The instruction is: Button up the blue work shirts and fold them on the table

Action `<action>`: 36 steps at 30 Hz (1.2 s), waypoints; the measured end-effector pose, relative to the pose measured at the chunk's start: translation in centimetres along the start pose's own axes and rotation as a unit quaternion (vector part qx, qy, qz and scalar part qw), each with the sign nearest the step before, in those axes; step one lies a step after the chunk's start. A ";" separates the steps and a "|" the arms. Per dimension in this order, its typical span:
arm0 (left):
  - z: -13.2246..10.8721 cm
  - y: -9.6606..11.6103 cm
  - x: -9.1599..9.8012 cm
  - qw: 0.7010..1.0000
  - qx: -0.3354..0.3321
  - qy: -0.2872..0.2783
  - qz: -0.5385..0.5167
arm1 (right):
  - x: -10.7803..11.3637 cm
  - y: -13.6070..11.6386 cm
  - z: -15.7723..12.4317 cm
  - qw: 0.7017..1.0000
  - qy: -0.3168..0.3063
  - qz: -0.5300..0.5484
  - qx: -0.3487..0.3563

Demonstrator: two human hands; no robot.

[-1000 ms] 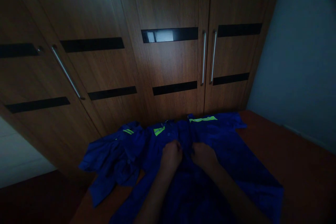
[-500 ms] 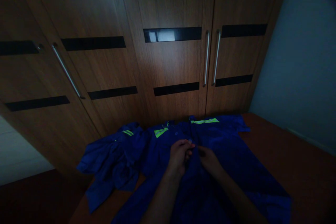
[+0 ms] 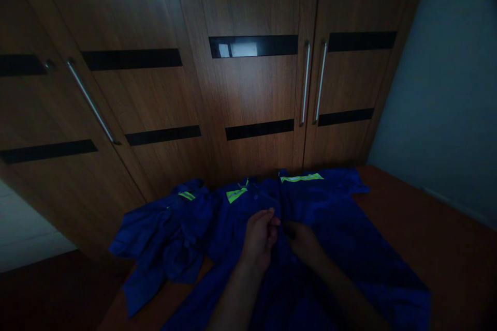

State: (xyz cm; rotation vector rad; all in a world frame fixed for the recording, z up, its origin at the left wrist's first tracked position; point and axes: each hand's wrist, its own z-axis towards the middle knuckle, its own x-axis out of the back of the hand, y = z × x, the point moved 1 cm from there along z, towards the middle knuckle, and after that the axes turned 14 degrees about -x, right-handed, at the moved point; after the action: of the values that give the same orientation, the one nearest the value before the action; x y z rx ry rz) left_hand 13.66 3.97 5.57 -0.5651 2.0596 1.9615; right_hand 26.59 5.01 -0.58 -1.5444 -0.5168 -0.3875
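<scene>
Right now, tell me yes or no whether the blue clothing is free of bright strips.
No, yellow-green strips show on the blue clothing, toward its side nearest the wooden doors.

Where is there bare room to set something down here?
Widest: the reddish-brown surface right of the spread blue garment, before the bluish wall. A narrow patch shows between that garment and the bunched blue cloth. Crowded: the middle, with left hand and right hand at the garment's front.
</scene>
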 end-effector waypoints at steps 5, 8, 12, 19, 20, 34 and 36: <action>-0.7 -1.3 -0.2 0.998 0.029 -0.003 -0.059 | -0.3 0.6 0.2 1.000 0.011 0.003 -0.017; -0.5 -2.6 0.0 0.997 -0.055 -0.021 0.052 | -0.3 0.9 0.5 0.999 0.010 0.033 -0.024; 0.1 -3.7 1.1 0.949 -0.162 -0.069 0.262 | 0.2 0.9 0.8 0.993 0.024 0.108 -0.038; 0.6 -3.7 2.4 0.898 -0.182 -0.141 0.376 | 0.7 0.4 0.5 0.979 0.035 0.197 -0.035; 0.7 -3.6 2.4 0.897 -0.181 -0.147 0.376 | 0.6 0.3 0.5 0.978 0.033 0.201 -0.032; 0.2 -2.0 1.9 0.744 -0.293 -0.145 0.583 | -0.4 0.7 0.4 0.976 -0.025 0.212 -0.031; 0.2 -2.0 1.7 0.740 -0.300 -0.147 0.584 | -0.4 0.6 0.3 0.977 -0.024 0.210 -0.032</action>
State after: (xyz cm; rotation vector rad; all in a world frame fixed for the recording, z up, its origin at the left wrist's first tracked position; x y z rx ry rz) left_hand 12.97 3.88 2.97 1.2546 1.5729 3.0598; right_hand 26.62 5.24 -1.32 -1.6796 -0.2051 -0.0404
